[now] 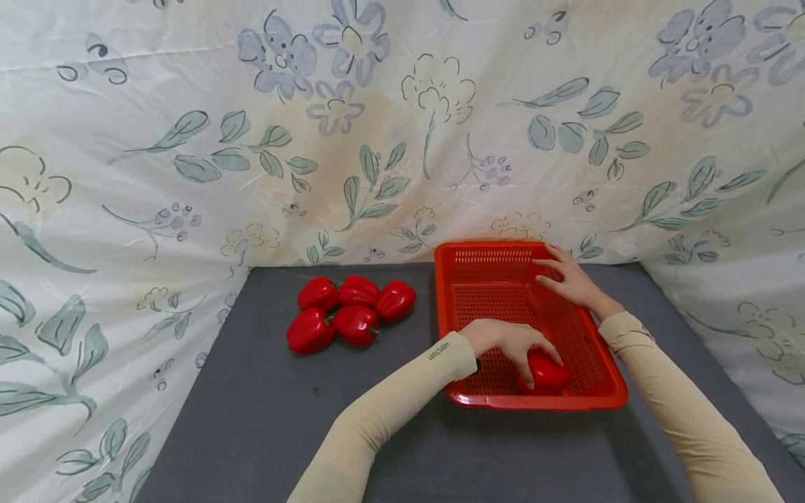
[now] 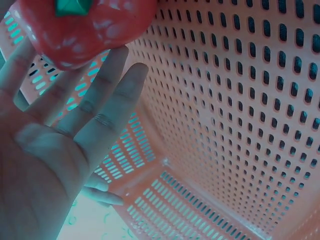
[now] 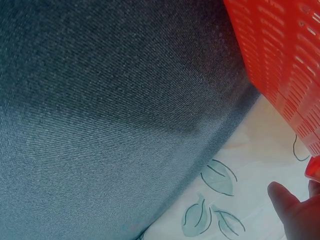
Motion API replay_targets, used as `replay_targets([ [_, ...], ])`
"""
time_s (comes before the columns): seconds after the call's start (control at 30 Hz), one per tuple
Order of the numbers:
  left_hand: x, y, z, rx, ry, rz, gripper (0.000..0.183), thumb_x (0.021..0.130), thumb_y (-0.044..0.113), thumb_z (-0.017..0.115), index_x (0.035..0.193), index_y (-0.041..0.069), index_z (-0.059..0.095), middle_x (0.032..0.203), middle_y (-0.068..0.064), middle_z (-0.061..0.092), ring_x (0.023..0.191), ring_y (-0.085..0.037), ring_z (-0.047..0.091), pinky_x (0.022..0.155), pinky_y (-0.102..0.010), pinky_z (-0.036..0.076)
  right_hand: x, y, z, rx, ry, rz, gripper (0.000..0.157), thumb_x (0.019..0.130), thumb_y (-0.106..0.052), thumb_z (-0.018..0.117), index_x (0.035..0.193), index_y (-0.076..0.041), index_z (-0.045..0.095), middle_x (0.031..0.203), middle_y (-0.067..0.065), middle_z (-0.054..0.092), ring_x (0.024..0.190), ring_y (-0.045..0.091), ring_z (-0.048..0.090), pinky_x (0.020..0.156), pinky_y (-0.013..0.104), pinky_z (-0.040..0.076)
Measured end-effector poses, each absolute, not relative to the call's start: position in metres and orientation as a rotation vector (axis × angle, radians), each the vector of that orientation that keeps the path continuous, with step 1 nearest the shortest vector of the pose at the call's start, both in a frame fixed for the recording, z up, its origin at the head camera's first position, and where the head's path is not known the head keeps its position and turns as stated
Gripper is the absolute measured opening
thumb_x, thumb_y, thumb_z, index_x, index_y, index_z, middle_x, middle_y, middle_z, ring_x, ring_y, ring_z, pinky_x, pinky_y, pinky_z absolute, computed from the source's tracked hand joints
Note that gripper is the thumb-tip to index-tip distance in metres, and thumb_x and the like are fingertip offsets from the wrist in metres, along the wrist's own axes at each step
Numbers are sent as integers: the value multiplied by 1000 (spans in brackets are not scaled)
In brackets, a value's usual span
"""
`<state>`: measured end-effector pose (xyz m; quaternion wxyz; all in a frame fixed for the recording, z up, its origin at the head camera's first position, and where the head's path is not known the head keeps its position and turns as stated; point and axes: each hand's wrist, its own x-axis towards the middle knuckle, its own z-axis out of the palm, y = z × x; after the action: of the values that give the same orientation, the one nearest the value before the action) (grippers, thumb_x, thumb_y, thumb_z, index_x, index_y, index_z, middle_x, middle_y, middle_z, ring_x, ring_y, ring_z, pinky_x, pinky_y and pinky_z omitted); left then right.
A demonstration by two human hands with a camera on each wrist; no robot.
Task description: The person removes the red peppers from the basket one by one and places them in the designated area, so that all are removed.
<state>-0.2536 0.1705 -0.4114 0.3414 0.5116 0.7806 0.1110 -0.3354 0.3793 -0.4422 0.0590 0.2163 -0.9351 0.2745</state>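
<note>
A red bell pepper (image 1: 548,372) with a green stem lies in the near right part of a red plastic basket (image 1: 534,402). My left hand (image 1: 512,344) reaches down over it, thumb on one side and fingers on the other. In the left wrist view, the pepper (image 2: 100,27) is at the fingertips of my left hand (image 2: 55,135), above the perforated basket floor. At the far right corner, my right hand (image 1: 569,279) rests on the basket's rim with fingers spread over the inside. Only part of my right hand (image 3: 305,215) enters the right wrist view.
Several more red bell peppers (image 1: 355,325) sit grouped on the dark grey table (image 1: 264,405), left of the basket. A floral cloth (image 1: 377,140) hangs behind the table and along both sides. Beige sleeves (image 1: 393,398) cover both arms.
</note>
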Motion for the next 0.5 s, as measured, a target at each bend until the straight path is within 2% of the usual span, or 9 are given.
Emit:
replay_targets([
  [0.5,-250,158,-386,1431,2108,291,68,73,30,78,134,32,48,122,12,46,103,0,39,78,-9,42,-335,379,-443,678,-2820,847,48,90,-24,59,127,4,51,150,25,15,139,43,4,102,70,11],
])
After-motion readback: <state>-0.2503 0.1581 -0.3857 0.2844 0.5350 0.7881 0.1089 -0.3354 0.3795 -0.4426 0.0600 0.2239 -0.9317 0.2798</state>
